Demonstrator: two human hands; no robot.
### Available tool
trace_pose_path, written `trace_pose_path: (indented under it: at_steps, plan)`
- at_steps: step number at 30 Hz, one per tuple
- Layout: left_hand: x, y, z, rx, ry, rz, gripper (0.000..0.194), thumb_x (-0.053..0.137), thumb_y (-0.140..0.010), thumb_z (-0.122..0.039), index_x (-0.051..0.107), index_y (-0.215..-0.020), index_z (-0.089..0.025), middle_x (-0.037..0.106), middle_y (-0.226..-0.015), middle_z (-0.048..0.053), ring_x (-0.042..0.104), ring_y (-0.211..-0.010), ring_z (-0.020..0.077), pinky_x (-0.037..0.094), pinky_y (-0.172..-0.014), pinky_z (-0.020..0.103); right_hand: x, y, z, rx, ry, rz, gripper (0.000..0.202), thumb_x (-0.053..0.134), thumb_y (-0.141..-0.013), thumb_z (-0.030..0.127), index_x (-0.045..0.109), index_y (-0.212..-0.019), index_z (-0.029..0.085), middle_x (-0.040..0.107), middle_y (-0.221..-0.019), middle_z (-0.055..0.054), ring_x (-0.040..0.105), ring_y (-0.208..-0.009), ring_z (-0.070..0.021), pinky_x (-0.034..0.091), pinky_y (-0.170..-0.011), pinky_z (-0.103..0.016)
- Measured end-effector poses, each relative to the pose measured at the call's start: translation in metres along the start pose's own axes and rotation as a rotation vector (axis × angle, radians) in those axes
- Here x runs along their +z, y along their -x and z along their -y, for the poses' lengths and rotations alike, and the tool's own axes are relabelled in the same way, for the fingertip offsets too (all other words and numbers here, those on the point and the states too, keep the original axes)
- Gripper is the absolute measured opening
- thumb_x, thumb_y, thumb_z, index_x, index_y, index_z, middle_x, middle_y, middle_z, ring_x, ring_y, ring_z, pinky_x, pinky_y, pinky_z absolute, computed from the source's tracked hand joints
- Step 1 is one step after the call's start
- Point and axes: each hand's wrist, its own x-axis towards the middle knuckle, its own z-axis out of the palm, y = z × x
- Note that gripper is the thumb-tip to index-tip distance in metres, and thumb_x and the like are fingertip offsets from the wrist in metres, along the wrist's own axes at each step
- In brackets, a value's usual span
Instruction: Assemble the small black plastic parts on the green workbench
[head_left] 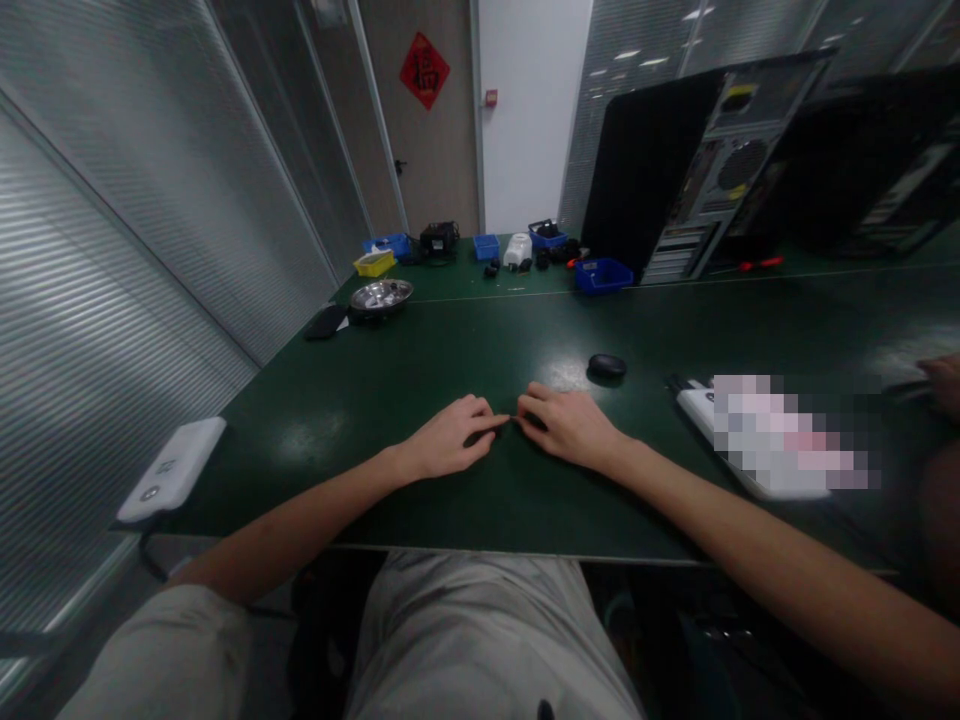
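Just left of the middle of the green table, my left hand (pixel 454 437) rests with its thumb and index finger pressed together and pointing right. My right hand (pixel 564 425) faces it, its fingers curled in and closed. The fingertips of both hands nearly meet over the tabletop (pixel 450 350). Something very small and thin seems to lie between the tips, too small to make out. A black computer mouse (pixel 607 366) sits beyond my right hand, not touched.
A white device (pixel 174 470) lies at the left edge, another (pixel 712 430), partly blurred out, at the right. Farther back are a metal bowl (pixel 381 297), a blue tray (pixel 603 275) and a computer case (pixel 652 170). Another person's hand (pixel 943 380) shows at the right edge.
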Motion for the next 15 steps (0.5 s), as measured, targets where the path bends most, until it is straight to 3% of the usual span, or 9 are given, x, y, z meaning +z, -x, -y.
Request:
trace_pose_path:
  at_steps: [8,15]
  plan:
    - [-0.009,-0.001,0.012,0.015,0.089,-0.057,0.023,0.059,-0.102,-0.025,0.072,-0.120,-0.020,0.069,-0.117,0.009,0.060,-0.112,0.0223,0.048,-0.103,0.039,0.003,0.000,-0.010,0.133,-0.019,0.001,0.019,0.053,-0.101,0.036,0.066,-0.102,0.023,0.064,-0.103,-0.005,0.057,-0.073,-0.0163,0.026,-0.060,-0.030]
    - [-0.005,-0.011,0.013,0.088,0.080,-0.009,0.028,0.052,-0.106,-0.024,0.068,-0.128,-0.022,0.067,-0.131,0.008,0.059,-0.125,0.0207,0.045,-0.110,0.039,0.000,-0.001,-0.008,0.159,-0.065,0.016,0.017,0.055,-0.099,0.036,0.066,-0.102,0.023,0.065,-0.104,-0.005,0.058,-0.076,-0.0170,0.027,-0.061,-0.030]
